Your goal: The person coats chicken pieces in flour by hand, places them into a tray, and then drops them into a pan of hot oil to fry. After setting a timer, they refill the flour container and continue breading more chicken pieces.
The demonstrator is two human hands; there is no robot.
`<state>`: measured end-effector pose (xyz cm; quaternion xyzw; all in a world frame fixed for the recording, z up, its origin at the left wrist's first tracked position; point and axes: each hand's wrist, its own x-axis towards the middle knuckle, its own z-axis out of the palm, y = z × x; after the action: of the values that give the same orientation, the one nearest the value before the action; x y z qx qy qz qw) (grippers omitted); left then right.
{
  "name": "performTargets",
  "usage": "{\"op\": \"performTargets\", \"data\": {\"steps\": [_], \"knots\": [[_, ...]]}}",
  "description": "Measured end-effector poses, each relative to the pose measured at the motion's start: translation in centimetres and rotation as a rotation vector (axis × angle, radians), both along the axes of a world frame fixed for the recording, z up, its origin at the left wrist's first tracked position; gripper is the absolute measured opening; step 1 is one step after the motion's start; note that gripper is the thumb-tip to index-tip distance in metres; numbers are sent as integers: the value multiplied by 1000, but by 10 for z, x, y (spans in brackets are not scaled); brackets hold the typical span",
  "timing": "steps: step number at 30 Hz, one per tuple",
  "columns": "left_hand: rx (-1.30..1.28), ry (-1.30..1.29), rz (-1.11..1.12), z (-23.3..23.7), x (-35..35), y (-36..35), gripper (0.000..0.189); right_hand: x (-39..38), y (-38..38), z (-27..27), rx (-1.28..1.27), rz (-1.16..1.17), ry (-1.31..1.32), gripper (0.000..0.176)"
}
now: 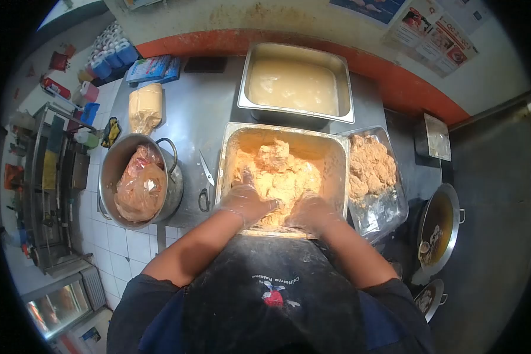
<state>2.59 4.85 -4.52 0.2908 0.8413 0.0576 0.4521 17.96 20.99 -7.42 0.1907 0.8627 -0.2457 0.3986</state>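
Note:
Both hands wear clear plastic gloves and are inside a deep metal pan (342, 150) of orange-tinted breading flour (289, 183). My left hand (246, 202) is on the pan's left side, its thumb stretched to the right and its fingers apart against the flour. At the front right, my right hand (308, 210) presses into the flour, with its fingers mostly hidden. Just beyond the hands, a lumpy flour-coated piece (274, 156) rises from the mix. To the right, a metal tray (377, 221) holds a heap of breaded pieces (370, 165).
Behind stands a pan of cloudy liquid (292, 85). On the left are scissors (206, 171), a bag of tan powder (146, 106) and a pot (174, 194) containing bagged raw meat (140, 186). A wok of oil (439, 230) sits at right.

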Motion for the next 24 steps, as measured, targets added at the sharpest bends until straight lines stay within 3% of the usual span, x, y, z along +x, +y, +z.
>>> {"op": "performTargets", "data": {"steps": [1, 3, 5, 7, 9, 10, 11, 13, 14, 15, 16, 17, 19, 20, 21, 22, 23, 24], "knots": [[-12, -22, -51, -2, 1, 1, 134, -4, -2, 3, 3, -1, 0, 87], [49, -21, -76, -12, 1, 0, 134, -14, -5, 14, -87, -237, -99, 86], [108, -18, -104, -20, 2, -1, 135, -10, -5, -21, -117, -236, 30, 88], [228, -122, 7, -27, 1, 3, 128, -8, -5, -31, -141, -234, 163, 93], [319, -177, 99, -41, -1, 0, 120, -5, -5, -34, -477, -444, 359, 101], [404, -235, 187, -45, -2, -2, 112, -2, -6, -32, -478, -441, 359, 101], [402, -235, 190, -50, -2, -3, 112, 3, -7, -29, -493, -630, 393, 95], [571, -546, 552, -35, -2, 1, 86, 13, -6, -20, -510, -818, 419, 88], [635, -613, 462, -61, -12, -3, 74, 20, -3, -17, -592, -828, 581, 87], [632, -616, 467, -80, -12, -4, 74, 25, 1, -11, -672, -833, 741, 86], [612, -648, 597, -93, -9, -6, 74, 26, 4, 1, -674, -834, 734, 86], [590, -678, 722, -106, -7, -9, 74, 27, 7, 17, -588, -769, 734, 80], [452, -614, 661, -88, -18, -17, 83, 10, 15, 53, -497, -704, 741, 75], [275, -510, 455, -43, -24, -18, 86, -12, 19, 70, -227, -489, 367, 74], [99, -400, 251, -3, -29, -19, 89, -23, 21, 74, -121, -580, 188, 75], [112, -360, 198, 21, -30, -19, 95, -34, 24, 77, -20, -661, 0, 78], [106, -358, 193, 15, -25, -15, 95, -31, 26, 55, -25, -666, 1, 78], [198, -45, 214, 2, -16, -7, 99, -30, 33, 15, 59, -594, 125, 85]]}}
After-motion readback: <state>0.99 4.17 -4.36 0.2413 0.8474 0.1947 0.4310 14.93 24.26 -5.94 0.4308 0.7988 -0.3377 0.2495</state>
